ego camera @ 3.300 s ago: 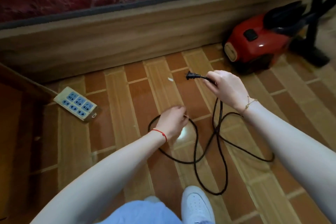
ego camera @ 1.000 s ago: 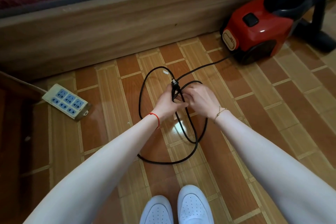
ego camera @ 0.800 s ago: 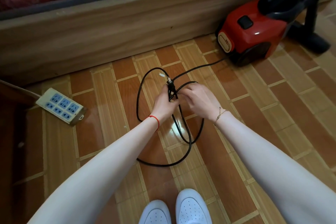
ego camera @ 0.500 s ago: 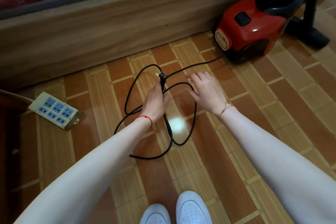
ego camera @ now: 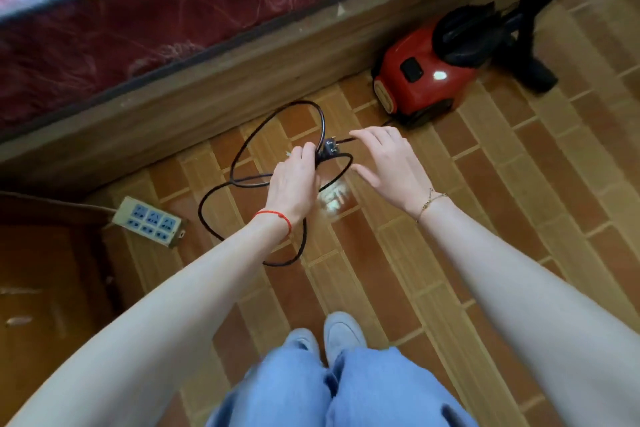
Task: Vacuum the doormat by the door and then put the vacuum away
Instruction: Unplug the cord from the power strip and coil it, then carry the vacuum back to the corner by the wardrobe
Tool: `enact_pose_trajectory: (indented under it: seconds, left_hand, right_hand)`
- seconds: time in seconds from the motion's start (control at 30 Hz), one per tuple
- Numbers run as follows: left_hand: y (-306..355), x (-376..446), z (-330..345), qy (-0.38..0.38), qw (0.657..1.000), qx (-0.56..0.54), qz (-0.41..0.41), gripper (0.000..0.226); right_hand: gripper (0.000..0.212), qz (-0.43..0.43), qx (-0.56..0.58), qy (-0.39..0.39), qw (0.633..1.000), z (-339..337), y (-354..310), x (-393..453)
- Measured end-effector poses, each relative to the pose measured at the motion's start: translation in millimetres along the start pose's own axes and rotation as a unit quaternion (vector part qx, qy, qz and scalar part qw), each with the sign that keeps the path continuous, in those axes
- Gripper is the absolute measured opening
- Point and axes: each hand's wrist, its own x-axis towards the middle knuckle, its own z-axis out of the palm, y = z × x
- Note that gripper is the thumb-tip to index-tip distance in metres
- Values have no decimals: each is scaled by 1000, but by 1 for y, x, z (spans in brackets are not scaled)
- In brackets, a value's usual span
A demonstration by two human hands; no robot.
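Nearest the camera, blue jeans point(ego camera: 311, 392) and pale shoes point(ego camera: 343, 333) on the brown tiled floor point(ego camera: 502, 218). Above them, two bare forearms reaching forward, a red string bracelet point(ego camera: 277, 218) on the left wrist and a thin gold chain bracelet point(ego camera: 431, 199) on the right. Left hand point(ego camera: 294, 180) clenched around gathered loops of the black power cord point(ego camera: 242, 163), with the plug point(ego camera: 329, 148) poking out just past its knuckles, prongs pointing up and to the right. Right hand point(ego camera: 388, 163) released, fingers spread and loosely curled, hovering just right of the plug; forefinger tip very near the strand running off toward the vacuum, though contact cannot be told. Cord hanging in several large loops below and left of the left hand, the lowest sagging toward the floor under the left wrist. Further left, a beige power strip point(ego camera: 150, 221) with blue sockets lying flat on the tiles beside dark wooden furniture point(ego camera: 45, 270). Beyond the hands, well apart to the upper right, the red canister vacuum point(ego camera: 419, 76) sitting on the floor against a wooden bed frame point(ego camera: 207, 97), its black hose point(ego camera: 533, 10) rising out of view and a black floor head point(ego camera: 536, 74) resting just right of it. Farthest back, a dark red patterned mattress point(ego camera: 156, 17) atop the frame.
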Motion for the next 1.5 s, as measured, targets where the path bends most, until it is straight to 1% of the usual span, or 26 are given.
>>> enact_pose_trajectory:
  seconds: [0.13, 0.27, 0.4, 0.53, 0.67, 0.77, 0.93, 1.07, 1.13, 1.23, 1.4, 1.5]
  left_hand:
    - [61, 6, -69, -26, 999, -9, -23, 23]
    - [109, 21, -128, -57, 996, -3, -72, 24]
    - [139, 42, -171, -82, 995, -8, -64, 23]
    - [170, 68, -191, -107, 993, 5, -49, 24]
    - [202, 95, -193, -102, 993, 3, -52, 26]
    - [232, 120, -190, -77, 995, -21, -52, 27]
    - [283, 169, -172, -42, 994, -81, -65, 29]
    - [318, 203, -156, -20, 990, -113, -78, 35]
    - [330, 220, -147, -12, 986, -126, -108, 40]
    - [344, 237, -137, -18, 978, -134, -159, 43]
    - [344, 268, -121, -25, 972, -134, -193, 50]
    - [338, 283, -110, -34, 967, -124, -219, 48]
  right_hand:
    - [52, 35, 12, -4, 999, -90, 0, -11]
    - [51, 74, 25, -3, 997, -173, 4, -13]
    - [52, 91, 15, -15, 996, -240, 10, -6]
    - [53, 110, 4, -14, 994, -285, 29, 10]
    - [52, 118, 12, -14, 993, -307, 59, 30]
    - [52, 120, 25, -17, 992, -319, 90, 49]
    - [54, 114, 51, -21, 992, -337, 163, 86]
    - [61, 106, 42, -47, 992, -352, 223, 118]
    - [66, 102, 30, -61, 993, -355, 250, 136]
    - [75, 114, 30, -82, 990, -358, 277, 161]
    - [87, 123, 27, -122, 985, -352, 309, 200]
    - [94, 126, 22, -144, 981, -345, 323, 222]
